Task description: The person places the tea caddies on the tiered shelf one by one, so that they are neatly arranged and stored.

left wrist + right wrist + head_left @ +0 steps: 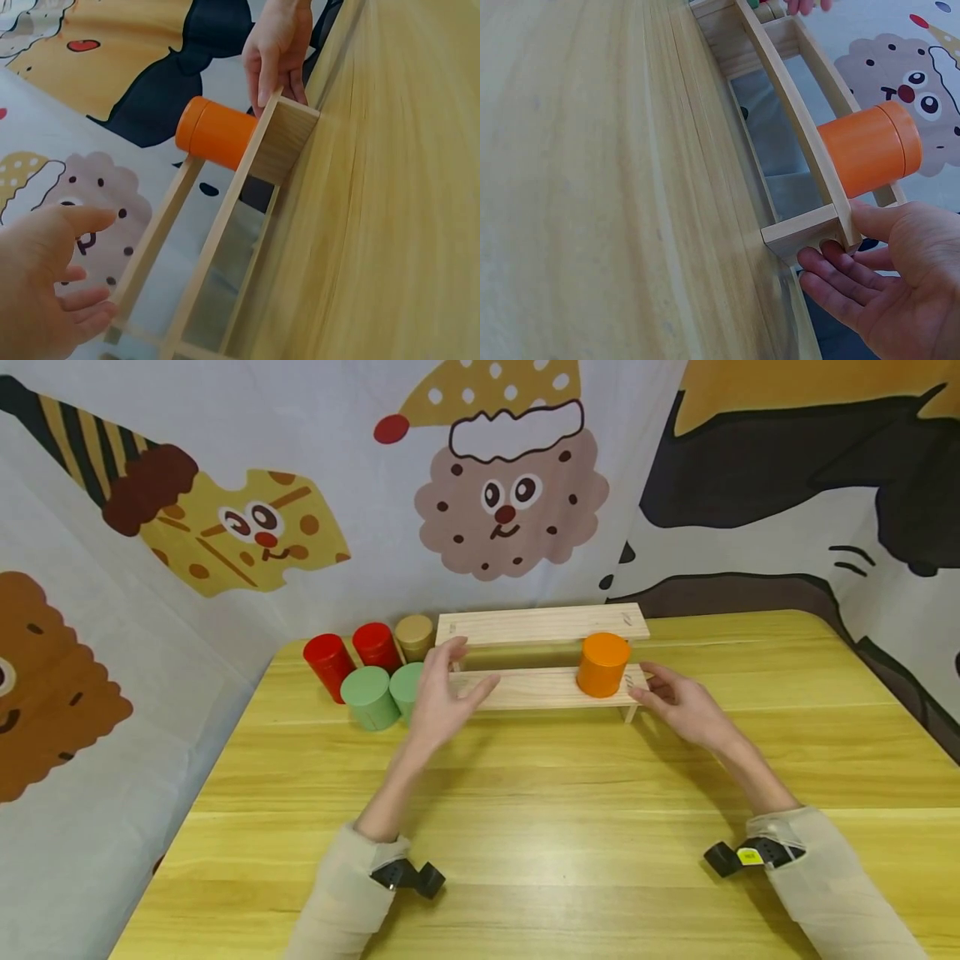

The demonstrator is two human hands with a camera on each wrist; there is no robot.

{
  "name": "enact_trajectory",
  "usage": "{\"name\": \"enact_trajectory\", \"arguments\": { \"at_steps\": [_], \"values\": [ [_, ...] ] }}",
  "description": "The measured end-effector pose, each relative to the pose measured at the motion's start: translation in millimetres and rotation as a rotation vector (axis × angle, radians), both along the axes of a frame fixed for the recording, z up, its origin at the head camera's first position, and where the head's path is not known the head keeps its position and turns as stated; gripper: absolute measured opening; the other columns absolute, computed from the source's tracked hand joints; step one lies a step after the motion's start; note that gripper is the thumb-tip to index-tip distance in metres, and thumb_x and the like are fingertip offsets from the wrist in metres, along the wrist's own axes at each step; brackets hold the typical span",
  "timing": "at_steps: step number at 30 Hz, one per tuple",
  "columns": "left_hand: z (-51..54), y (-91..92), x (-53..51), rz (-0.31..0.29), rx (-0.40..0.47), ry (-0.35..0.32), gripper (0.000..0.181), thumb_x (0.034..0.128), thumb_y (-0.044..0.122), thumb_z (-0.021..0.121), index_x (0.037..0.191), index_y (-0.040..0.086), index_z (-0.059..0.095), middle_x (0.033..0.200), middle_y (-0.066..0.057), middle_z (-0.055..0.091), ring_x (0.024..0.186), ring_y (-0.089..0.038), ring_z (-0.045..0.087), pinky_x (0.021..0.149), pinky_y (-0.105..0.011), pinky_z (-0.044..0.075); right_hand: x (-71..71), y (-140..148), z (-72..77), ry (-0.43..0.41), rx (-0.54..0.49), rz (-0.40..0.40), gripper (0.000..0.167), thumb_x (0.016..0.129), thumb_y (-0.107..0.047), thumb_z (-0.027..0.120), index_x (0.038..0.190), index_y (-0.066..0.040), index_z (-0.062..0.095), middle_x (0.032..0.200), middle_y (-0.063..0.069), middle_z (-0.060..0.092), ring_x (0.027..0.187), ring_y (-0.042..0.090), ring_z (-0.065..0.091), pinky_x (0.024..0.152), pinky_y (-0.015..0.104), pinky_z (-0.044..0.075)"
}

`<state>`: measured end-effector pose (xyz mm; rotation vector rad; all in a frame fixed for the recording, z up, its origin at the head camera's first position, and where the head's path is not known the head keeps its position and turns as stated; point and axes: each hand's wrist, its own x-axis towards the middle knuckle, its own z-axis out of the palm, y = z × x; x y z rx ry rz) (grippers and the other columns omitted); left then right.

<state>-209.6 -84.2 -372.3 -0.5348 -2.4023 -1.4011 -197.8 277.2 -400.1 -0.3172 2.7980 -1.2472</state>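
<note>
Our left hand (438, 697) is spread loosely by the two-step wooden rack (536, 625) near the head view's centre, our right hand (690, 706) pinches its right end, so we'd probably match grips and stay level or the orange canister (602, 667) on the lower step (517, 690) might topple.

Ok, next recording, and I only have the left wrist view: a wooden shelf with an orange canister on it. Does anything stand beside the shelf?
Observer: Yes. In the head view, two red canisters, two green ones and a tan one cluster to the left of the wooden shelf.
Operator: Are any of them covered by a hand?
Observer: The left hand partly hides the green canister nearer the shelf.
Operator: And the sleeves, is anything worn there?
Observer: A black device with a yellow label sits at the right sleeve's cuff.
</note>
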Motion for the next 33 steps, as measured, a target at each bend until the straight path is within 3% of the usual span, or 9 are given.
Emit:
{"name": "enact_trajectory", "arguments": {
  "at_steps": [4, 13, 24, 33],
  "values": [
    [-2.0, -10.7, 1.1, 0.005, 0.004, 0.02, 0.064, 0.0901, 0.024, 0.077, 0.141, -0.002, 0.048, 0.13, -0.021, 0.052, 0.12, -0.037, 0.048, 0.102, -0.057, 0.04, 0.2, 0.4, -0.4, 0.0, -0.002, -0.001, 0.071, 0.105, -0.039, 0.053, 0.155, 0.006, 0.028, 0.135, 0.035, 0.05, 0.117, 0.045, 0.056, 0.096, 0.058, 0.048],
    [-4.7, -33.1, 0.4, 0.076, -0.054, 0.053, 0.058, 0.0909, 0.024, 0.077, 0.137, -0.002, 0.052, 0.131, -0.018, 0.054, 0.121, -0.034, 0.051, 0.105, -0.043, 0.042, -0.4, 0.8, -1.3, -0.002, -0.007, -0.003, 0.071, 0.105, -0.038, 0.053, 0.155, 0.006, 0.028, 0.135, 0.034, 0.051, 0.117, 0.044, 0.056, 0.097, 0.058, 0.047],
    [-5.7, -60.2, 2.3, 0.099, -0.026, 0.066, 0.058, 0.0891, 0.014, 0.078, 0.136, -0.006, 0.05, 0.13, -0.025, 0.051, 0.122, -0.036, 0.048, 0.103, -0.05, 0.043, 0.0, 0.2, -1.5, -0.008, -0.008, -0.006, 0.072, 0.105, -0.039, 0.053, 0.156, 0.005, 0.027, 0.135, 0.033, 0.051, 0.117, 0.043, 0.056, 0.097, 0.057, 0.047],
    [-8.0, -86.7, 5.7, 0.198, -0.09, 0.141, 0.058, 0.0858, 0.013, 0.082, 0.133, -0.007, 0.054, 0.127, -0.024, 0.055, 0.117, -0.038, 0.051, 0.099, -0.049, 0.044, -0.2, 0.8, -2.7, -0.004, -0.008, -0.01, 0.072, 0.106, -0.039, 0.052, 0.155, 0.006, 0.027, 0.135, 0.034, 0.051, 0.118, 0.044, 0.055, 0.097, 0.057, 0.047]
  ]
}}
